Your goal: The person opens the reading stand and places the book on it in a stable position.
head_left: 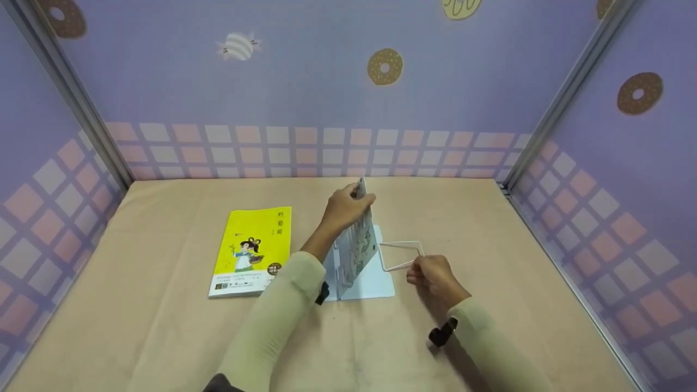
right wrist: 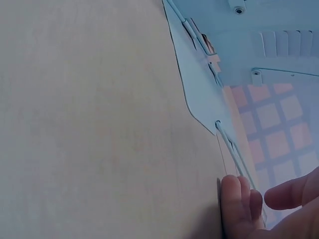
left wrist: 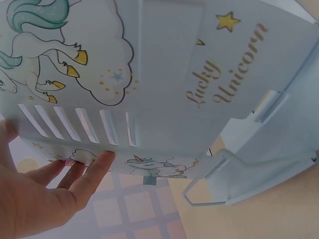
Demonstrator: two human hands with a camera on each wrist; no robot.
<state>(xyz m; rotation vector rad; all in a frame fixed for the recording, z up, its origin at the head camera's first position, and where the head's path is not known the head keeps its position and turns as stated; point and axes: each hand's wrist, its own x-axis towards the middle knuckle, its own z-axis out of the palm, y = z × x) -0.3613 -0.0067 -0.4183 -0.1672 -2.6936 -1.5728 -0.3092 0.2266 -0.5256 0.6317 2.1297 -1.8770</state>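
Note:
A pale blue metal book stand (head_left: 365, 245) is partly unfolded on the table, its panel tilted steeply above a flat base plate (head_left: 381, 284). My left hand (head_left: 346, 209) grips the panel's upper edge, thumb on one face and fingers on the other. Unicorn drawings, "Lucky Unicorn" lettering and a row of slots cover the panel (left wrist: 169, 74) in the left wrist view. From the stand's right side sticks out a thin white wire support (head_left: 403, 242). My right hand (head_left: 435, 275) pinches that wire's outer end, low over the table.
A yellow book (head_left: 256, 234) with a cartoon child on its cover lies flat left of the stand, beside my left forearm. The table (head_left: 479, 228) has a beige cloth. Purple patterned panels (head_left: 305, 81) with metal corner posts enclose the back and both sides.

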